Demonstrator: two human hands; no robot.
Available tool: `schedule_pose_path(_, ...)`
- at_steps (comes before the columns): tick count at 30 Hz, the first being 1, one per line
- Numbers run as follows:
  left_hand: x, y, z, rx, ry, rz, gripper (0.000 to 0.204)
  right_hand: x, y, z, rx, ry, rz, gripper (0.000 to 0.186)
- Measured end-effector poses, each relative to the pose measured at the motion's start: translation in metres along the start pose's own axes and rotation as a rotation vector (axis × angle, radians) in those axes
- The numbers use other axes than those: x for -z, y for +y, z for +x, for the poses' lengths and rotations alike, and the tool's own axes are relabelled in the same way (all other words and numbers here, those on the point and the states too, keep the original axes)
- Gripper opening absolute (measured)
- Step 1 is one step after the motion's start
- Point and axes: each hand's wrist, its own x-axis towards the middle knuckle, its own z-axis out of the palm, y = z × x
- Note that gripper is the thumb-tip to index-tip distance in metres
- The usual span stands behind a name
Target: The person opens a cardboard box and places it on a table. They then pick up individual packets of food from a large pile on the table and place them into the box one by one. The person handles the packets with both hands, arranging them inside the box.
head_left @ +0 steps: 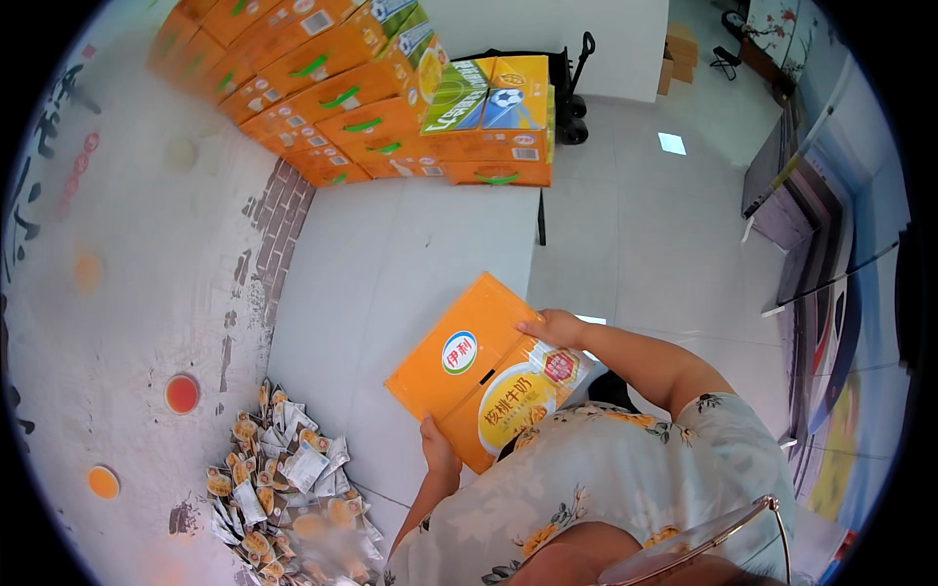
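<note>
- Over a pale tiled floor, I see an orange drink carton (pixel 486 369) held flat between both hands, tilted, in front of a floral-patterned top (pixel 606 479).
- My left hand (pixel 439 450) clasps the carton's near lower edge, fingers wrapped under it; my right hand (pixel 553 327) grips the far upper edge, fingers curled over the rim.
- I judge the carton stiff cardboard with a glossy, somewhat slippery face; whether it is full or light I cannot tell. Opposite edges look like the surest hold.
- A stack of orange cartons (pixel 342 98) stands against the wall ahead; a heap of small pouches (pixel 288 488) lies at lower left.
</note>
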Motion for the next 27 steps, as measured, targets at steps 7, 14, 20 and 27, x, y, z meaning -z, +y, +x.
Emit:
schedule_pose_path(7,-0.128,-0.013,0.013,0.104,-0.073,0.138,0.049,0.097,0.072,-0.037,-0.149,0.214,0.017,0.072)
schedule_pose_path(14,-0.275,-0.067,0.036,0.146,-0.227,0.151,0.048,0.238,0.115,-0.088,-0.143,0.311,0.365,0.07)
schedule_pose_path(20,-0.38,-0.1,0.076,0.24,-0.378,0.278,0.044,0.316,0.184,-0.114,-0.192,0.545,0.434,0.068)
schedule_pose_path(27,-0.501,-0.127,0.138,0.333,-0.536,0.401,0.043,0.386,0.235,-0.126,-0.208,0.677,0.656,0.06)
